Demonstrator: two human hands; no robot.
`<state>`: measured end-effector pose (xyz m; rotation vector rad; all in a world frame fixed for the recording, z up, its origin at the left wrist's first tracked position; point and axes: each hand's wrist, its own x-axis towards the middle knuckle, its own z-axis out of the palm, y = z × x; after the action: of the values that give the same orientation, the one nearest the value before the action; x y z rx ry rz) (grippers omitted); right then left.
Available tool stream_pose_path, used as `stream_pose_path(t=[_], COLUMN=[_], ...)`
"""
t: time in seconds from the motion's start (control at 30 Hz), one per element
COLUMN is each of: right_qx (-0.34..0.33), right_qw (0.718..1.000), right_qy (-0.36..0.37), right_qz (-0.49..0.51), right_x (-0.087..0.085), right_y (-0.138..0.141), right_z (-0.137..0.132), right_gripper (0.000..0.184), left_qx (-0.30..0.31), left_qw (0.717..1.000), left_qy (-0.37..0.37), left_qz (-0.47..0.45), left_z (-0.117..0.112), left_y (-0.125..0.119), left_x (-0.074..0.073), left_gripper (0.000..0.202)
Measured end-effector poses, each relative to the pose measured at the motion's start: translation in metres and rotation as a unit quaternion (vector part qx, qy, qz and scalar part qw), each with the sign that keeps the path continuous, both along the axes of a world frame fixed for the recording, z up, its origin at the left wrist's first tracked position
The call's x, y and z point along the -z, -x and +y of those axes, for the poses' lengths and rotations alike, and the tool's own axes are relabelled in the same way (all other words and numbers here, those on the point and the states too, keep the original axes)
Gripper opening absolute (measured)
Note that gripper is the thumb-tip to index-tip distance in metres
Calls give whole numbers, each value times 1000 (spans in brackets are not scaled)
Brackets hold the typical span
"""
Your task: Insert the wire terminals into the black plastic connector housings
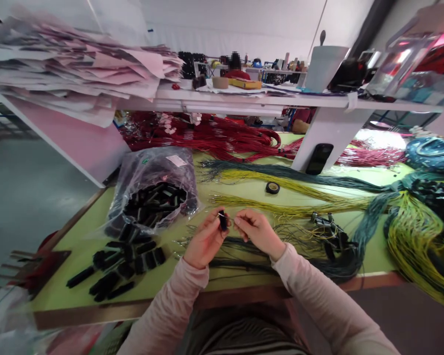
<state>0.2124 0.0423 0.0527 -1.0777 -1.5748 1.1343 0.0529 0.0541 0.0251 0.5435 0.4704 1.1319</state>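
Between the thumb and fingers of my left hand is a small black connector housing, held upright. Close on its right, my right hand pinches what looks like a thin wire whose end meets the housing; whether it sits inside I cannot tell. Dark wires lie on the table below my hands. A yellow wire bundle stretches just beyond them. Left of my hands, several loose black housings lie in front of an open clear plastic bag full of similar black pieces.
Black tape lies behind the yellow wires. More housings with wires are to the right, beside thick green-yellow bundles. Red wires lie under the shelf. A metal-pronged fixture is at the left edge.
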Motion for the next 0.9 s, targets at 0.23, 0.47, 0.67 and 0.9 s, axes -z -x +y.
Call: stream_pose_path(t=[0.23,0.47,0.67,0.9], right_qx=[37,51,69,29], right_qw=[998,995,985,977], right_qy=[-56,-77,-126,-148], right_qz=[1,-39,-95,-149], right_x=[6,8,-1,-7], right_y=[4,6,7,7], right_z=[8,8,5,-1], right_gripper=[22,19,18,18], left_qx=[-25,-68,-99,-93], left_qw=[998,993,990,991], left_qy=[-25,-35,-20,12], left_qz=[57,90,98,98], left_z=[4,3,6,5], left_y=[4,9,11,12], left_x=[4,11,13,10], left_gripper=[36,30,21,24])
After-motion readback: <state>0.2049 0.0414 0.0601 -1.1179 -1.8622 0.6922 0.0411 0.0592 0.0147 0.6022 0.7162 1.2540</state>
